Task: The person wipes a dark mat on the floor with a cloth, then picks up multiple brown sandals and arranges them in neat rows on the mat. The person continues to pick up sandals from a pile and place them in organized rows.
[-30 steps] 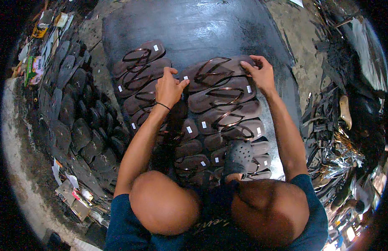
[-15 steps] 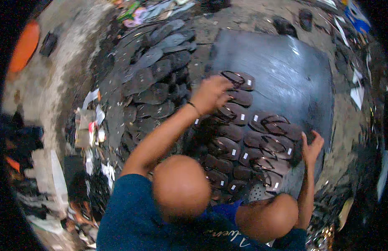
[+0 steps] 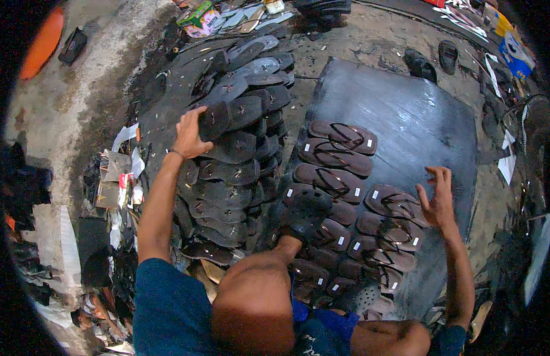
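At the left of the head view, my left hand (image 3: 191, 135) met the end of a dark sole (image 3: 214, 121) in an overlapping pile (image 3: 232, 172); whether it gripped, I could not tell. My right hand (image 3: 439, 199) was open, fingers parted, just beside the strapped sandals (image 3: 382, 204). These lay in two columns on a grey sheet (image 3: 399, 113), right of the pile.

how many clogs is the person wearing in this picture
2: the left clog, hiding part of the left column of sandals, and the right clog, closer to the lower edge and partly hidden.
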The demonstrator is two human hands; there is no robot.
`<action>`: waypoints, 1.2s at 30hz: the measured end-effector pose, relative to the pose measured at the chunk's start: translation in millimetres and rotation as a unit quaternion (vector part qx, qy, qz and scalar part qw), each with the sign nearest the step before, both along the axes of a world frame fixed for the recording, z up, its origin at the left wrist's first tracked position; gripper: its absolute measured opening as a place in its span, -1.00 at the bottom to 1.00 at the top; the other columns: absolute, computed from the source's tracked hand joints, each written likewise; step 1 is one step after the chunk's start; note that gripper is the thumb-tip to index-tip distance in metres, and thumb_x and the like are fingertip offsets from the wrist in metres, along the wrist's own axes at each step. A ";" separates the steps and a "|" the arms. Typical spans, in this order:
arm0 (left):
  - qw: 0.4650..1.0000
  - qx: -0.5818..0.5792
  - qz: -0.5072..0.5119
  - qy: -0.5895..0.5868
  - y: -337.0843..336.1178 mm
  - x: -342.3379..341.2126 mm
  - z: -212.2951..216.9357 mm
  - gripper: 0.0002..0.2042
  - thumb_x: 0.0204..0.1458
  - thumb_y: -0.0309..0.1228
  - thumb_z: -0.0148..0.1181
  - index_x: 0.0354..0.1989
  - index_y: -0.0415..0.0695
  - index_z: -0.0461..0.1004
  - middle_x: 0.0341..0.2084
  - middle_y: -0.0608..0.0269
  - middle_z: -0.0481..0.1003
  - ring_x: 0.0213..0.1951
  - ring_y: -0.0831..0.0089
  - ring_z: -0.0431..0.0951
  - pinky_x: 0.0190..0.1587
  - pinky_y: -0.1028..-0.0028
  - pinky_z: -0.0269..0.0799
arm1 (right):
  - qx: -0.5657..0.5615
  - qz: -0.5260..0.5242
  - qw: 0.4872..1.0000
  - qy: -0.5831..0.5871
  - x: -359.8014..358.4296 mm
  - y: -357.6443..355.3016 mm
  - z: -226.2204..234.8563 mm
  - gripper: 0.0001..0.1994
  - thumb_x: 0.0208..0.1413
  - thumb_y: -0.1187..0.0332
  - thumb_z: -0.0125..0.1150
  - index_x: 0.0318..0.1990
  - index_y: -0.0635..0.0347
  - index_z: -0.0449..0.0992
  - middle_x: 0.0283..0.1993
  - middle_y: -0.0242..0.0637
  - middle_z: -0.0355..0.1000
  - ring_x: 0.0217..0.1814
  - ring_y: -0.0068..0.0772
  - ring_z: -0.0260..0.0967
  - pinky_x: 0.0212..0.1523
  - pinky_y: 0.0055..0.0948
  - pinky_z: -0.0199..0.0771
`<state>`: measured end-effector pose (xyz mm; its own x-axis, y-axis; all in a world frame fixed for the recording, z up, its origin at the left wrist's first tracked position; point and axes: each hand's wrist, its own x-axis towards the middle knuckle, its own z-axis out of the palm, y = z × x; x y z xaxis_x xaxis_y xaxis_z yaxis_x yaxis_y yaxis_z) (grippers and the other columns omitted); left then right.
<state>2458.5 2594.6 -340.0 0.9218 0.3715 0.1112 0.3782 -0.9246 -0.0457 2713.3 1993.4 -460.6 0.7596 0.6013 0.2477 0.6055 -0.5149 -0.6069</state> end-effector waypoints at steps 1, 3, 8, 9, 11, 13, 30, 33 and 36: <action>1.000 -0.007 -0.007 0.000 -3.8 -3.0 7.3 -0.02 -0.38 -0.37 0.46 0.36 -0.06 0.10 0.20 0.00 0.25 0.26 -0.03 0.25 0.28 0.04 0.17 | 0.002 0.010 1.000 0.013 -3.5 8.9 4.6 -0.52 0.07 0.51 0.31 0.16 0.22 0.32 0.09 -0.07 0.22 -0.03 -0.13 0.36 0.02 -0.27 0.44; 0.993 -0.087 -0.026 -0.074 -4.8 -15.4 11.7 -0.04 -0.38 -0.35 0.48 0.33 -0.12 0.12 0.18 -0.01 0.25 0.26 0.03 0.27 0.27 0.08 0.22 | 0.010 0.036 0.998 0.044 -12.8 23.9 10.4 -0.51 0.07 0.51 0.32 0.17 0.22 0.32 0.09 -0.08 0.22 -0.01 -0.13 0.37 0.02 -0.27 0.44; 0.966 -0.230 -0.032 -0.111 -60.9 -11.7 48.8 -0.14 -0.22 -0.30 0.49 0.33 -0.20 0.19 0.19 0.07 0.32 0.23 0.22 0.32 0.30 0.28 0.22 | 0.072 0.060 0.990 0.109 -28.0 53.2 27.2 -0.40 0.05 0.49 0.37 0.27 0.13 0.28 0.19 -0.13 0.22 0.13 -0.18 0.36 0.10 -0.24 0.42; 0.959 -0.267 -0.044 -0.083 -91.6 7.9 61.2 -0.16 -0.19 -0.30 0.48 0.32 -0.21 0.21 0.18 0.09 0.34 0.22 0.24 0.34 0.30 0.30 0.21 | 0.105 0.062 0.984 0.133 -32.4 57.8 44.6 -0.35 0.04 0.48 0.39 0.30 0.11 0.26 0.25 -0.15 0.21 0.18 -0.20 0.35 0.12 -0.23 0.41; 0.834 -0.534 -0.136 0.041 -167.0 57.6 71.9 -0.28 -0.06 -0.27 0.44 0.30 -0.22 0.27 0.14 0.19 0.41 0.16 0.33 0.39 0.28 0.32 0.23 | 0.206 0.085 0.958 0.178 -44.3 77.5 82.4 -0.27 0.00 0.46 0.45 0.34 0.12 0.22 0.37 -0.19 0.13 0.23 -0.21 0.34 0.14 -0.26 0.40; 0.735 -0.638 -0.186 0.136 -214.5 96.8 56.9 -0.41 0.06 -0.24 0.35 0.24 -0.23 0.35 0.09 0.21 0.45 0.11 0.42 0.40 0.23 0.36 0.29 | 0.236 0.153 0.937 0.210 -41.7 85.9 112.8 -0.33 0.02 0.41 0.46 0.30 0.16 0.28 0.26 -0.27 0.29 0.13 -0.28 0.41 0.11 -0.30 0.41; 0.871 -0.484 -0.056 0.069 -318.9 232.4 -224.4 -0.42 -0.17 -0.11 0.56 -0.05 -0.29 0.60 -0.29 0.11 0.65 -0.22 0.38 0.65 -0.11 0.39 0.53 | 0.205 -0.394 0.842 0.306 17.8 -62.7 -135.4 -0.39 -0.06 0.11 0.55 0.08 0.32 0.51 -0.01 -0.09 0.55 -0.16 -0.37 0.55 -0.23 -0.40 0.59; 0.909 -0.403 -0.082 0.074 -329.9 244.2 -227.4 -0.47 -0.21 -0.11 0.56 -0.11 -0.24 0.65 -0.35 0.09 0.67 -0.24 0.28 0.68 -0.10 0.36 0.54 | 0.158 -0.420 0.853 0.266 15.9 -73.8 -159.6 -0.40 -0.09 0.06 0.55 0.02 0.30 0.56 -0.09 -0.07 0.58 -0.20 -0.33 0.57 -0.18 -0.36 0.57; 0.912 -0.397 -0.055 0.088 -328.7 247.0 -230.8 -0.47 -0.20 -0.12 0.55 -0.10 -0.23 0.64 -0.35 0.07 0.67 -0.26 0.23 0.69 -0.11 0.32 0.56 | 0.122 -0.423 0.871 0.218 15.5 -69.0 -162.1 -0.40 -0.11 0.02 0.55 -0.01 0.29 0.57 -0.12 -0.07 0.60 -0.20 -0.27 0.57 -0.12 -0.34 0.55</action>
